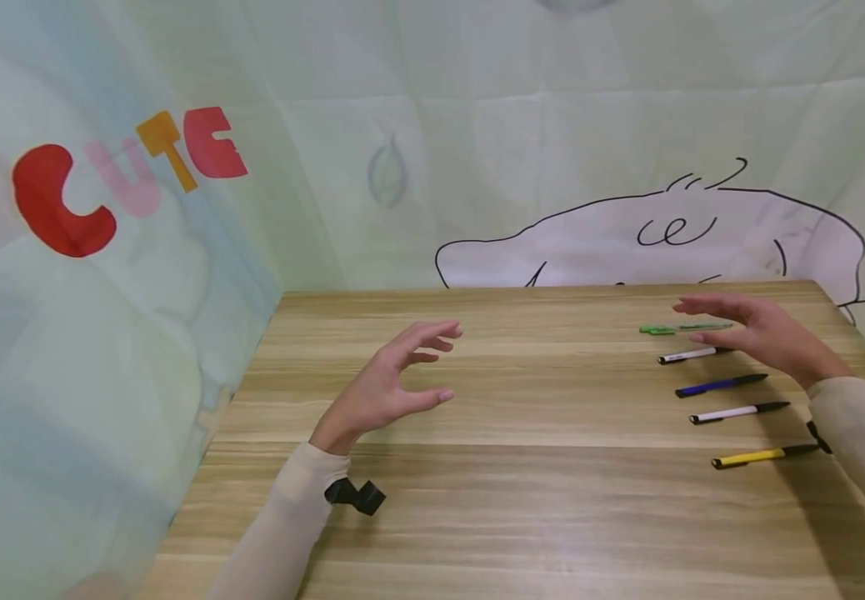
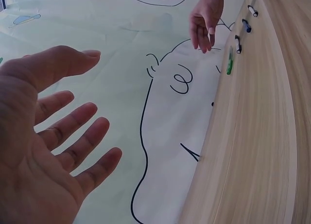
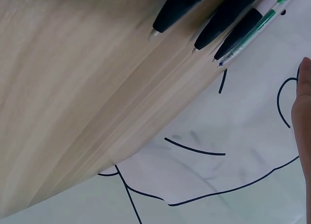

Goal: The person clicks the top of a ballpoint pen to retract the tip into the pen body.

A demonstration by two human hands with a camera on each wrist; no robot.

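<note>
My left hand (image 1: 383, 383) hovers over the left-middle of the table, fingers spread and thumb apart, holding nothing. In the left wrist view its palm (image 2: 43, 156) shows bare. My right hand (image 1: 770, 333) is above the far end of a column of pens on the right, with nothing in its grasp. The green clear pen (image 1: 672, 329) lies farthest back, partly behind that hand. Nearer come a white pen (image 1: 691, 357), a blue pen (image 1: 717, 386), another white pen (image 1: 732, 413) and, closest, a yellow pen (image 1: 758, 457). Dark pen tips (image 3: 177, 12) appear in the right wrist view.
The pens lie roughly parallel on a wood-grain table (image 1: 522, 517). A printed cloth (image 1: 327, 167) hangs behind and to the left, with a cartoon drawing and coloured letters. Black straps (image 1: 357, 496) are at the left wrist.
</note>
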